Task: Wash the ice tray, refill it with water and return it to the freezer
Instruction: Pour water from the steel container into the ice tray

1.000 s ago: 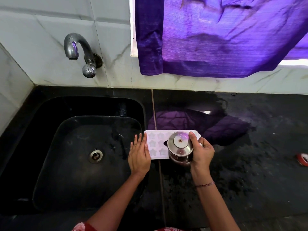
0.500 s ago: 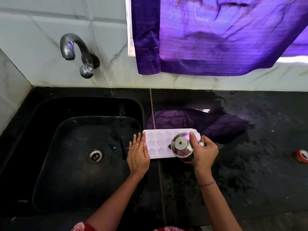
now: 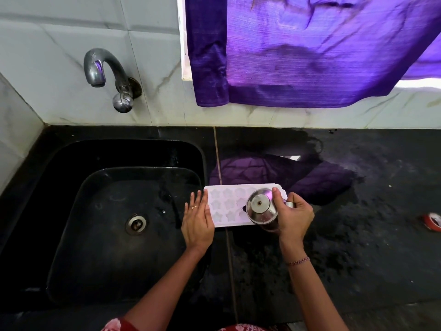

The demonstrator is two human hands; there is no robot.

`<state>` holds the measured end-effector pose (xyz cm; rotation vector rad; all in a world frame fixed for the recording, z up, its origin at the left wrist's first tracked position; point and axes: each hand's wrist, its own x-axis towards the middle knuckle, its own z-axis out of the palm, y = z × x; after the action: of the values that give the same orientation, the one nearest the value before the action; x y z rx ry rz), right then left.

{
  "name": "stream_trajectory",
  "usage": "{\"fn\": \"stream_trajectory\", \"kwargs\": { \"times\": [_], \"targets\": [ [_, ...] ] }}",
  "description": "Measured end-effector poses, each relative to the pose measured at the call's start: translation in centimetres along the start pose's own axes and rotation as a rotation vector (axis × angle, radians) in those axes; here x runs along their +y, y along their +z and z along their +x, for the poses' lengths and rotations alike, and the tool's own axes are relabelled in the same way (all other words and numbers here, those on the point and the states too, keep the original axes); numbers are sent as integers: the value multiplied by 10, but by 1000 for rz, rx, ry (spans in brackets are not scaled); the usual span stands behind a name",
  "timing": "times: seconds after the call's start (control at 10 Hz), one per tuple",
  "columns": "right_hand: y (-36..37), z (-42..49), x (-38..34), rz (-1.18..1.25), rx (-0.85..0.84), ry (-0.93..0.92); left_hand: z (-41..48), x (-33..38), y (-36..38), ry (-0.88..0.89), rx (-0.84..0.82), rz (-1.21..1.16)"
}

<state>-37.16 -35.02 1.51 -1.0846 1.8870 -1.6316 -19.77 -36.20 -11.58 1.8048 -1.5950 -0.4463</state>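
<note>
While your left hand (image 3: pixel 196 223) rests with straight fingers against the left end of the ice tray (image 3: pixel 226 206), your right hand (image 3: pixel 296 217) grips a lidded steel jug (image 3: pixel 261 209), thumb on the lid's edge. The jug is tilted over the tray's right end, spout toward the star-shaped cells. The tray lies flat on the black counter (image 3: pixel 370 247), just right of the sink (image 3: pixel 107 247).

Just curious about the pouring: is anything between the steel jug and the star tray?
Nothing visible. The right hand tilts the steel jug directly over the ice tray, at its right end, cavities uncovered. The left hand lies flat at the tray's left edge, away from the jug.
</note>
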Motion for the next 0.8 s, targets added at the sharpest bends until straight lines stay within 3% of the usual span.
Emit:
{"fn": "stream_trajectory", "kwargs": {
  "times": [0.4, 0.8],
  "targets": [
    [-4, 5, 4, 231, 57, 233, -1, 0, 0, -4, 1, 4],
    [-7, 8, 6, 251, 70, 233, -1, 0, -1, 2, 2, 20]
  ]
}}
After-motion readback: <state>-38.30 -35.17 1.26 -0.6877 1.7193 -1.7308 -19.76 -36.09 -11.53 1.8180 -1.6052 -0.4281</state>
